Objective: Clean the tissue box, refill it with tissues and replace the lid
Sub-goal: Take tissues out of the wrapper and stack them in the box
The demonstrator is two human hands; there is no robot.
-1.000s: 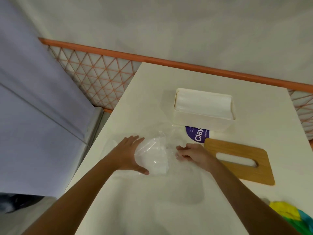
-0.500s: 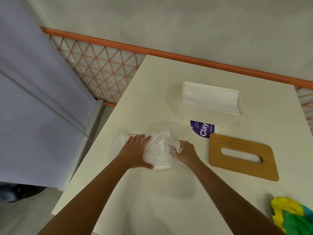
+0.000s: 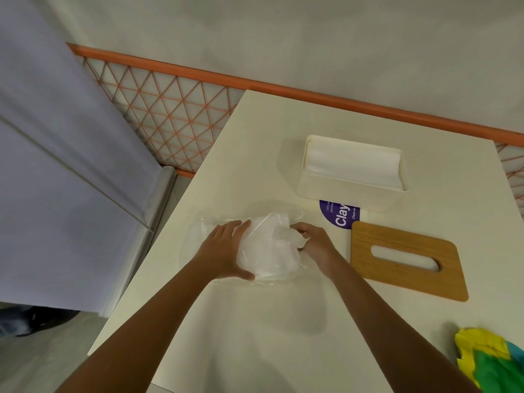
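Tissue box (image 3: 348,194), white and with its top open, stands toward the far side of the cream counter (image 3: 283,321), well apart from both hands, and a flat stack of white tissues (image 3: 354,165) fills it almost to the rim. Just on its near side the wooden lid (image 3: 405,259) lies flat on the counter, its oval slot facing up, off the box. A purple printed label (image 3: 340,219) shows between the box and the lid's far left corner. Nearer the person, a clear plastic wrapper (image 3: 269,251) sits crumpled on the counter between the two hands. The left hand (image 3: 224,251) rests on the wrapper's left side, its grip loose, with the fingers spread fairly straight over the plastic and the thumb along the near edge. The right hand (image 3: 314,245) has its grip closed, fingers curled in and pinching a bunched fold of the wrapper at its right side. A yellow, green and blue cloth (image 3: 493,361) lies at the counter's near right corner. Beyond the counter's far and left edges runs an orange lattice rail (image 3: 170,114).
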